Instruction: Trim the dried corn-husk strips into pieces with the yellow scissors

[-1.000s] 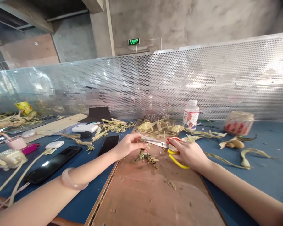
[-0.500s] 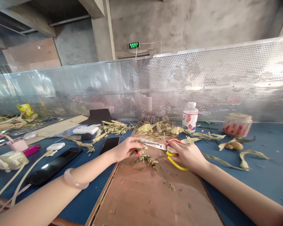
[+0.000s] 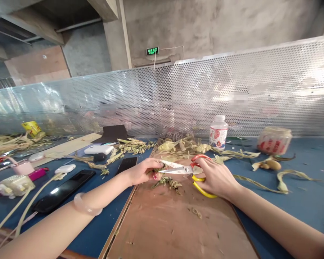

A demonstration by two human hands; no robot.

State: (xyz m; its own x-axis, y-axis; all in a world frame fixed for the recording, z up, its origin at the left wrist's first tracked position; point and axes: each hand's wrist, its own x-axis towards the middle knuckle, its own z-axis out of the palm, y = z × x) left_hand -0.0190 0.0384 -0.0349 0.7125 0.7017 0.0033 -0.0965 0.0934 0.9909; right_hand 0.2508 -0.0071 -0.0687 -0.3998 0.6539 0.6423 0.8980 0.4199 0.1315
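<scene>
My right hand (image 3: 218, 178) is wrapped round the handles of scissors (image 3: 189, 169), one loop red and the other yellow. Their metal blades are spread and point left, at the fingertips of my left hand (image 3: 144, 172). Those fingers are closed in a pinch on a small greenish piece of dried plant (image 3: 163, 167), mostly hidden by the fingers and blades. Just below the blades, curled dried trimmings (image 3: 169, 182) lie on the brown board (image 3: 178, 223). Behind both hands is a heap of pale dried husk strips (image 3: 178, 145).
Right of the heap stand a white bottle (image 3: 218, 133) and a clear jar (image 3: 274, 140) with red lettering. Phones (image 3: 63, 190), cables and a white case (image 3: 98, 149) lie on the blue tabletop at left. A perforated metal screen (image 3: 140, 100) runs along the back.
The scissors' blades have spread from nearly closed to wide apart, around the piece near my left fingertips. My left hand stays in about the same place.
</scene>
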